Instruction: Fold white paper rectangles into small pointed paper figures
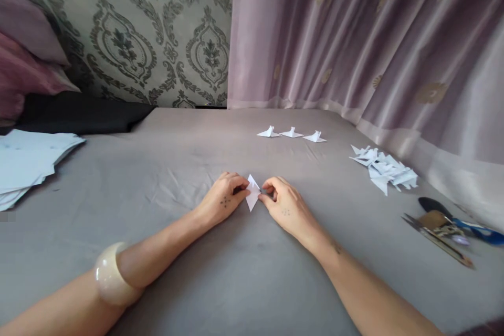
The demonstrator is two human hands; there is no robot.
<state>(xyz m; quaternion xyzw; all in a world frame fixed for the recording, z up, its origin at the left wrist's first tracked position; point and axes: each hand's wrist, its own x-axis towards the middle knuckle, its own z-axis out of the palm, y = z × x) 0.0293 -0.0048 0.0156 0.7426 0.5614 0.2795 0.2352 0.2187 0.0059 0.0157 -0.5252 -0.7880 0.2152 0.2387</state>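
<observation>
A small diamond of folded white paper [252,194] is between my two hands, over the grey cloth. My left hand [225,197] pinches its left side between thumb and fingers. At the right corner, the thumb and curled forefinger of my right hand [286,205] close on the paper's edge. Beyond them stand three small folded paper figures [291,132] in a row, each with flat points to the sides and a raised middle. To the right lies a heap of similar folded paper figures [388,169].
White paper sheets [31,163] are stacked at the left, beside a black cloth [82,110]. Scissors with blue handles [478,231], a pencil [449,247] and other small items lie at the right. A curtain [307,37] and a patterned wall [165,42] bound the grey surface [220,283].
</observation>
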